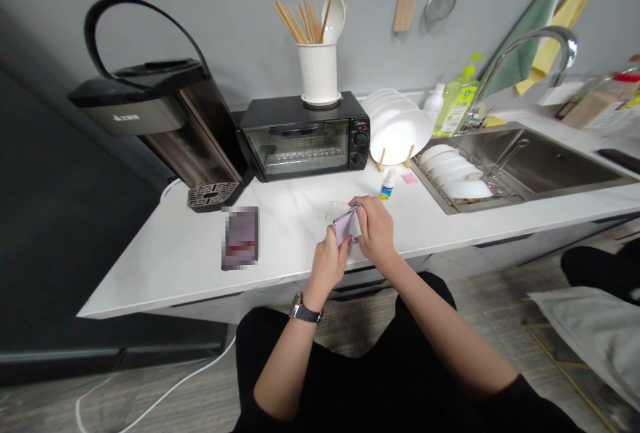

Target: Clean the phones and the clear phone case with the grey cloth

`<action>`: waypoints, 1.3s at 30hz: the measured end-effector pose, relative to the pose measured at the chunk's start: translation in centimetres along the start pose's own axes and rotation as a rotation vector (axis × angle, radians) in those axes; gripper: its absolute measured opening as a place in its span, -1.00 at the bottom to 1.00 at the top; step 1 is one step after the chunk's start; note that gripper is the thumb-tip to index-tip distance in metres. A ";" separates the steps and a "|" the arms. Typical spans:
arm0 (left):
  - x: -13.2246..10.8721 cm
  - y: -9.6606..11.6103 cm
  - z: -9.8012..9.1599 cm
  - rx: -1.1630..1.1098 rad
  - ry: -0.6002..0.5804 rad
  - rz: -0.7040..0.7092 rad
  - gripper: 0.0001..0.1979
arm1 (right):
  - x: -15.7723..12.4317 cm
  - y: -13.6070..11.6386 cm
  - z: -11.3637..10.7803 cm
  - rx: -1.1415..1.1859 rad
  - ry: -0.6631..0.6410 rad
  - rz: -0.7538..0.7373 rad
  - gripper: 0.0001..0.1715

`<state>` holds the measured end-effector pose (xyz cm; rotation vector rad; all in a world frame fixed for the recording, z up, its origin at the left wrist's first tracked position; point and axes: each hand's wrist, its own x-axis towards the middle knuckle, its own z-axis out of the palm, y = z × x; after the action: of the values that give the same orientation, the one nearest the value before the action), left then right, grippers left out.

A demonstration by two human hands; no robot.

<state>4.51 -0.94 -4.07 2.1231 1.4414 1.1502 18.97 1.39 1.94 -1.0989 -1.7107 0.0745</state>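
Note:
My left hand [330, 260] is closed around the lower left part of a pale purple phone [343, 228], held just above the counter's front half. At the phone's right edge my right hand [375, 228] is closed on a light grey cloth [355, 223], pressed against the phone. Its fingers partly hide the cloth. Behind the hands lies a clear phone case [336, 209]. A small spray bottle [387, 185] with a blue and yellow label stands upright beyond my right hand, and a pink square pad [411, 178] lies flat near it.
A dark, blurred-out flat object [241, 238] lies left on the white counter [180, 273]. Behind stand a water dispenser [170, 126], a toaster oven [305, 140] and racked plates [400, 130]. A sink [540, 160] with bowls [457, 173] is at right.

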 end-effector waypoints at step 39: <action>0.0 0.0 0.3 0.100 -0.006 0.067 -0.76 | 1.7 -1.1 0.1 0.246 0.049 0.342 -0.29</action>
<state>4.71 -0.85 -4.24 2.2563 1.4640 1.1167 18.13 1.95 3.70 -1.1847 -1.4116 0.4573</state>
